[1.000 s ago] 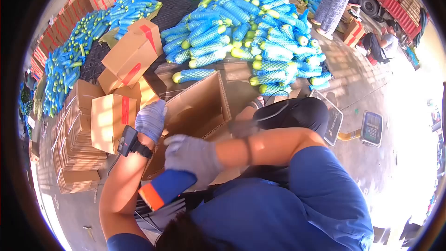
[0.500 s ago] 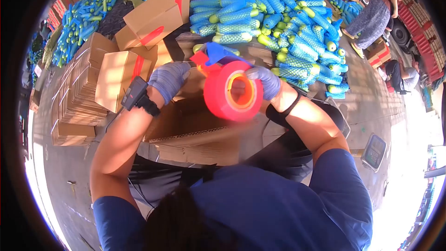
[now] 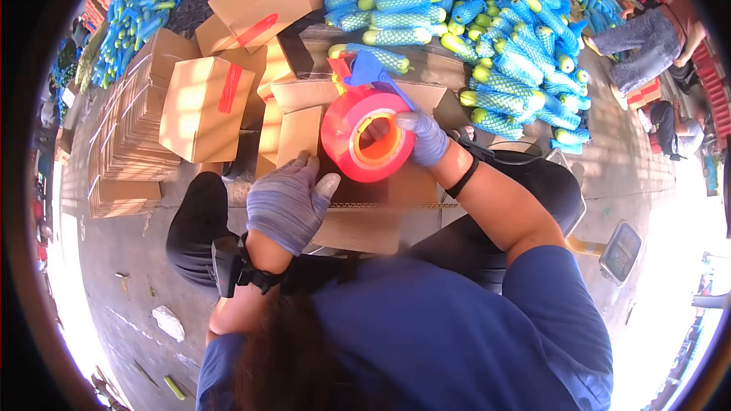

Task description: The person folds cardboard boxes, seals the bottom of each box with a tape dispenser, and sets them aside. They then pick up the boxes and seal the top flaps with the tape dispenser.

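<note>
My right hand, in a grey-purple glove, is wrapped round a tape dispenser with a blue frame. A large roll of red tape with an orange core sits on it. Below the roll stands an open cardboard box between my knees, its inside partly hidden by the dispenser. My left hand, gloved the same way, lies at the box's near left corner. Its thumb is apart from its fingers, whose tips overlap an upright flap.
Flattened cartons are stacked at left, beside red-taped boxes. Ahead lies a heap of green vegetables in blue foam nets. A scale display stands at right. Another person bends over at far right.
My left hand has come down and toward me, from the box's far left side to its near left corner. The tape dispenser has shifted slightly left, still in my right hand.
</note>
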### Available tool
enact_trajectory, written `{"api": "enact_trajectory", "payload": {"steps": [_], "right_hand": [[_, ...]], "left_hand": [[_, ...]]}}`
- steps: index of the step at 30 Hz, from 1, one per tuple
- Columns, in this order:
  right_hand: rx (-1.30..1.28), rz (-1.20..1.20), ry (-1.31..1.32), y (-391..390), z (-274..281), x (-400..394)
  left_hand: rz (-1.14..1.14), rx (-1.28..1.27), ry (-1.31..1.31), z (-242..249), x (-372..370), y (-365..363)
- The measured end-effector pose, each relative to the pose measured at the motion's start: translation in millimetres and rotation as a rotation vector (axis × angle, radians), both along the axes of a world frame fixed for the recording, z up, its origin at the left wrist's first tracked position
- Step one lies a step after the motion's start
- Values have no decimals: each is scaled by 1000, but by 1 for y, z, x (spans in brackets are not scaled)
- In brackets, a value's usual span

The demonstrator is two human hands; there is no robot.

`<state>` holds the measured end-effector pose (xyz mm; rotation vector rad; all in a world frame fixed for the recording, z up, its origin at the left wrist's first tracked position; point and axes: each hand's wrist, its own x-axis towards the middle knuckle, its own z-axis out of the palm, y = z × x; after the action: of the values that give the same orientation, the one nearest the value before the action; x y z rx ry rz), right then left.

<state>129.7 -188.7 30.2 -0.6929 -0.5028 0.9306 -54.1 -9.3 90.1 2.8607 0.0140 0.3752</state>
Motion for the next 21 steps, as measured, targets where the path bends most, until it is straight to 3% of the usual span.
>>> {"api": "enact_trajectory", "payload": {"steps": [1, 3, 5, 7, 10, 13, 15, 17, 19, 21], "right_hand": [[-11, -31, -8, 0, 2, 0], [3, 28, -8, 0, 6, 4], [0, 22, 80, -3, 22, -1], [5, 101, 132, -20, 38, 10], [-114, -48, -45, -55, 64, 19], [-230, -127, -310, -73, 95, -6], [-416, -105, -519, -89, 67, -6], [-474, -120, -602, -95, 39, -19], [-391, -109, -442, -84, 38, -28], [-316, -160, -350, -78, 20, -29]], "left_hand": [[8, -10, -6, 2, 1, 3], [59, -18, 401, 12, 12, 15], [129, -39, 389, 11, 26, 19], [115, 17, 183, -18, 37, 26], [228, 31, 128, -76, 59, 38], [242, -38, -41, -81, 62, 37], [299, -124, 75, -80, 59, 32], [409, -147, -308, -73, 57, 29], [410, -191, -349, -50, 60, 25], [202, 9, -638, -27, 68, 21]]}}
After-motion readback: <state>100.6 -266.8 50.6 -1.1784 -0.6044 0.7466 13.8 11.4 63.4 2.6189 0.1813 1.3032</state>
